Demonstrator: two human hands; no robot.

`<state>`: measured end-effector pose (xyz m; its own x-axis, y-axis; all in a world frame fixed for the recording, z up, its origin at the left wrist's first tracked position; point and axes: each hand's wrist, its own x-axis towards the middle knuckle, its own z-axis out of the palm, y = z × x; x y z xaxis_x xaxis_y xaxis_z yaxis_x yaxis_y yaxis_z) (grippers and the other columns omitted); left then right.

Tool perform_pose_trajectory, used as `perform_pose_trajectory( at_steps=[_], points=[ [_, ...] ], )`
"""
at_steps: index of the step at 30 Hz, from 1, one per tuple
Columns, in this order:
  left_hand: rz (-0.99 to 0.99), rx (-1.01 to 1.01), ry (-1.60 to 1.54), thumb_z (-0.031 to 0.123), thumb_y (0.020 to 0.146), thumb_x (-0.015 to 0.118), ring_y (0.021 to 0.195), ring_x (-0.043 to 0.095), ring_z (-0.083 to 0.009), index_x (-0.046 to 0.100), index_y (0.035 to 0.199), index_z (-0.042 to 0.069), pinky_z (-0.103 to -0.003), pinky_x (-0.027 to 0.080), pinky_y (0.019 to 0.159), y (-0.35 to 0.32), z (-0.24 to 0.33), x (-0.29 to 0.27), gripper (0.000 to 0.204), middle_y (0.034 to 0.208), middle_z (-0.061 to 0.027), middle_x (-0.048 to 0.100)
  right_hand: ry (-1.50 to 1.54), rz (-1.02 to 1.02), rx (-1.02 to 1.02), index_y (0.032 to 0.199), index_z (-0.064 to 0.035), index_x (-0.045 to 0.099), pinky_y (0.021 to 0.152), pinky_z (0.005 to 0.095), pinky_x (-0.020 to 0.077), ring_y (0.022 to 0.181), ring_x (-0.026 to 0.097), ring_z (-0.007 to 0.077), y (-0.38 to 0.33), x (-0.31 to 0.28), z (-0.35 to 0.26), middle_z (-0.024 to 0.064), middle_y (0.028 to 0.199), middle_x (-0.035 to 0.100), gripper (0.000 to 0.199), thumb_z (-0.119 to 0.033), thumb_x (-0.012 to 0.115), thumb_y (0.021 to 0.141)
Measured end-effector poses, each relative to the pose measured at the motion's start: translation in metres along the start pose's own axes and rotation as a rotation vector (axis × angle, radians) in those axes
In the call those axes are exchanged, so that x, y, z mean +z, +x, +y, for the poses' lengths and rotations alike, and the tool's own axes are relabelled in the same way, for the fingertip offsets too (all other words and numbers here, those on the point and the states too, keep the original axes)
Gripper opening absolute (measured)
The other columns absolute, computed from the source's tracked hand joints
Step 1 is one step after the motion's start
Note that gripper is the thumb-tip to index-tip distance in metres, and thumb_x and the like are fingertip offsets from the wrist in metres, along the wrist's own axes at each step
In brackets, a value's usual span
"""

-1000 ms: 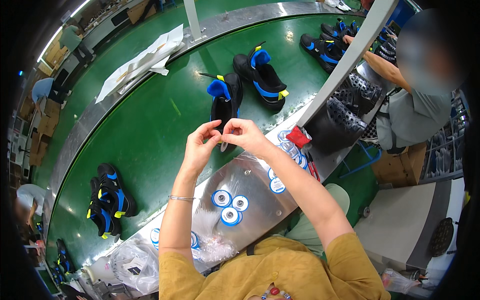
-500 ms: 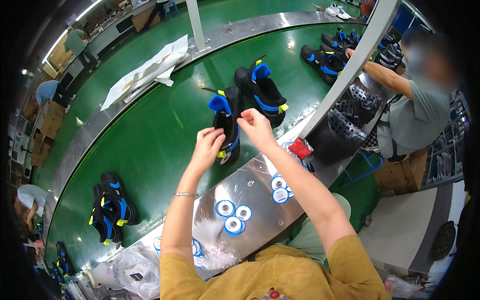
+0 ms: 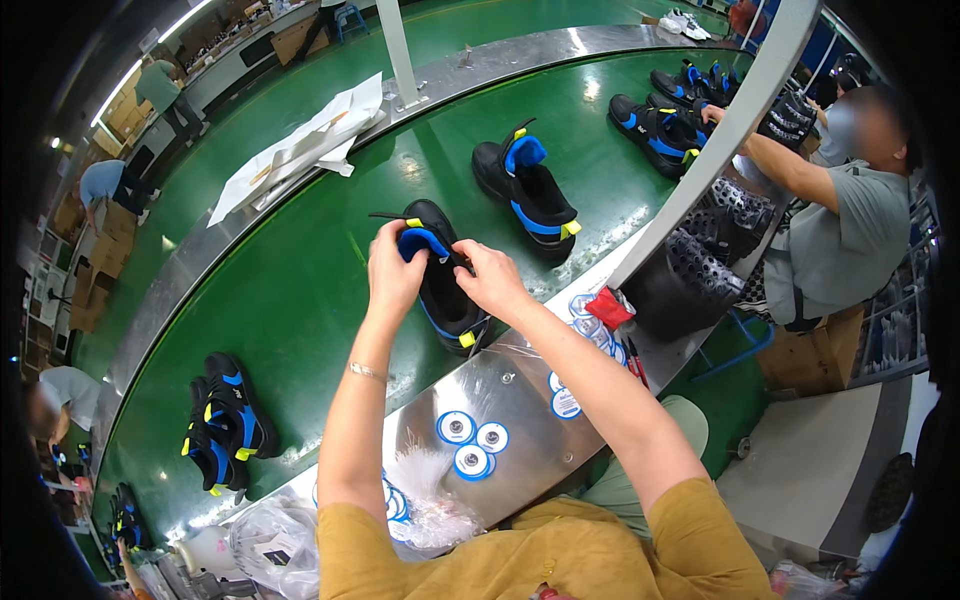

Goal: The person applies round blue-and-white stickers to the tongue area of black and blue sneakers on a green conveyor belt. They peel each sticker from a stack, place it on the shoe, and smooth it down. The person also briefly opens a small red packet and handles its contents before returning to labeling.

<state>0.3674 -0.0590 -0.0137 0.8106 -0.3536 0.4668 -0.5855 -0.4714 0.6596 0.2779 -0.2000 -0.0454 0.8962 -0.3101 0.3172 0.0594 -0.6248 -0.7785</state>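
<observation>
1 black-and-blue shoe (image 3: pixel 446 300) lies on the green desk (image 3: pixel 300 300), long axis slanting, toe pointing away and slightly left. Left hand's (image 3: pixel 393 270) grip pinches its tongue (image 3: pixel 422 243); right hand's (image 3: pixel 492 280) pinches its collar (image 3: pixel 481 318).

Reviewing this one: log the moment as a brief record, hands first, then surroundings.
Left hand: gripping the near shoe by its blue tongue
Right hand: at that shoe's collar
Second shoe: beyond, to the right
Left pair: black and blue, yellow tabs
Round tags: on the metal sheet
</observation>
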Motion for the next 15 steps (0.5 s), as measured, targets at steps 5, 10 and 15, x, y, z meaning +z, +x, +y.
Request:
perform_pose_trajectory(
  at_steps=[5, 10, 15],
  points=[
    [-0.289, 0.129, -0.067, -0.008, 0.072, 0.057, 0.102, 0.06, -0.0307, 0.064, 0.102, 0.003, -0.037, 0.047, 0.089, 0.009, 0.001, 0.011, 0.033, 0.101, -0.0145, 0.063, 0.22, 0.026, 0.091, 0.119, -0.0067, 0.054, 0.082, 0.0456, 0.0508, 0.092, 0.065, 0.0387, 0.003, -0.004, 0.019, 0.018, 0.097, 0.068, 0.038, -0.007, 0.059, 0.081],
    [-0.155, 0.059, -0.19, -0.008, 0.073, 0.056, 0.104, 0.058, -0.0318, 0.065, 0.1, 0.002, -0.039, 0.047, 0.089, -0.011, -0.007, 0.007, 0.031, 0.1, -0.0152, 0.061, 0.277, 0.018, -0.014, 0.129, -0.0125, 0.049, 0.083, 0.045, 0.0498, 0.099, 0.062, 0.0386, -0.003, -0.003, 0.01, 0.0188, 0.109, 0.064, 0.051, -0.003, 0.062, 0.08],
    [0.018, -0.254, -0.116, 0.02, 0.074, 0.078, 0.113, 0.053, -0.0334, 0.042, 0.128, -0.005, -0.041, 0.045, 0.094, -0.058, -0.021, 0.018, 0.07, 0.122, -0.0207, 0.051, -0.122, 0.121, -0.388, 0.12, -0.0088, 0.058, 0.077, 0.0404, 0.0519, 0.095, 0.059, 0.0306, -0.008, -0.012, -0.037, 0.0109, 0.102, 0.057, 0.046, -0.002, 0.065, 0.075]
  ],
)
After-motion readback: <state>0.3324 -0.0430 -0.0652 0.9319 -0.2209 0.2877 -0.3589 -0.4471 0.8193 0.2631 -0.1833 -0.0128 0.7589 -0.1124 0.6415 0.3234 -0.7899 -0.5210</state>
